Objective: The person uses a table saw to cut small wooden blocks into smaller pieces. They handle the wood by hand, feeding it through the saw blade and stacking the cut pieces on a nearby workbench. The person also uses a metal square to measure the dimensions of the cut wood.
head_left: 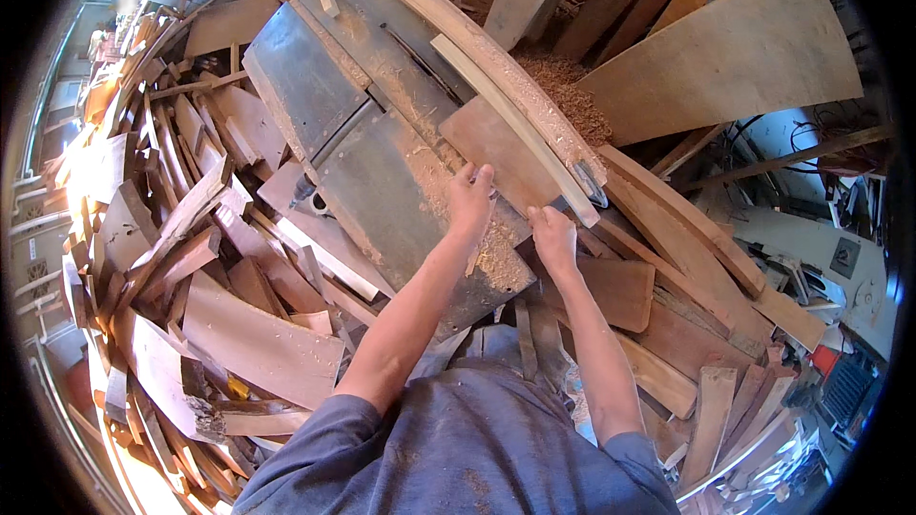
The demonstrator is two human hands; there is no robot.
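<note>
A flat brown board (501,151) lies on a grey metal machine table (377,186), its long side along a pale wooden strip (515,124). My left hand (470,198) grips the board's left edge near its close end, thumb and fingers bent. At the board's near right corner, my right hand (553,234) is closed on the end with the fingers curled. Beside the pale strip runs a thicker curved wooden rail (506,57), with a metal clamp (590,186) at its near end. A dark narrow slot (420,62) crosses the tabletop beyond the board.
Sawdust (496,253) covers the table's near right part. Heaped wood offcuts (258,324) crowd the left side. A wide board (730,52) leans at the far right, next to a shavings pile (563,95). Stacked planks (682,238) lie right of my right arm.
</note>
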